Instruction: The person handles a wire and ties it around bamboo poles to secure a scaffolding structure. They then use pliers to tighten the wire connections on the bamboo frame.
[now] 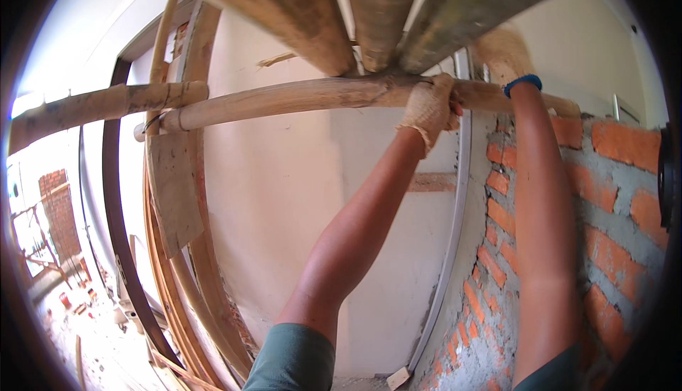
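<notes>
My left hand (429, 109), in a pale knitted glove, is closed around a horizontal bamboo pole (298, 101). The pole runs from an upright timber at the left to the brick wall at the right. My right hand (503, 53), in a similar glove with a blue cuff, is raised above the pole's right part. Motion blurs it, so its fingers do not show clearly. Several thick round poles (386, 14) come down from the top edge and meet the horizontal pole near its middle, left of my left hand.
A rough brick wall (604, 185) with grey mortar stands close at my right. Another bamboo pole (85, 109) crosses at the left, by a dark metal frame (116, 199). A board (174, 192) hangs by upright timbers (204, 263). Behind is a pale wall (273, 213).
</notes>
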The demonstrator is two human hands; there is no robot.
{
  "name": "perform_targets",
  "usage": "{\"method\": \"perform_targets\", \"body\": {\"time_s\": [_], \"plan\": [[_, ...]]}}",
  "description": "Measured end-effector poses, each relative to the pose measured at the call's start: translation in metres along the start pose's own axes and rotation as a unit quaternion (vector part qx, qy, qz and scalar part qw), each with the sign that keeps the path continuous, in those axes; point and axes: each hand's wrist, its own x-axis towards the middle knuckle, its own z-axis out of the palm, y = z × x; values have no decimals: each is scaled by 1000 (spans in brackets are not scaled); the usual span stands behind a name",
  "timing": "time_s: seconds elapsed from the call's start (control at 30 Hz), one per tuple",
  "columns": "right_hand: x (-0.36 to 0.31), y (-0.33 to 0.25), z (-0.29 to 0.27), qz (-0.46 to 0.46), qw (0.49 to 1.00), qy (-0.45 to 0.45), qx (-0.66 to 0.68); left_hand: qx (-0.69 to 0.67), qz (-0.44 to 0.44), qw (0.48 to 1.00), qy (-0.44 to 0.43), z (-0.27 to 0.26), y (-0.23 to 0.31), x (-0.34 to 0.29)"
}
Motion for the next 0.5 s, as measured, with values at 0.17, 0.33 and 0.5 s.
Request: {"method": "perform_targets", "body": {"time_s": [0.17, 0.33, 0.5], "plan": [[66, 33, 30, -197, 970, 128, -58, -10, 67, 998, 7, 20, -3, 1], [83, 35, 50, -171, 985, 31, -20, -34, 109, 993, 6, 17, -22, 12], [82, 34, 52, -162, 987, 16, 7, 129, 272, 952, 53, 14, -50, 31]]}}
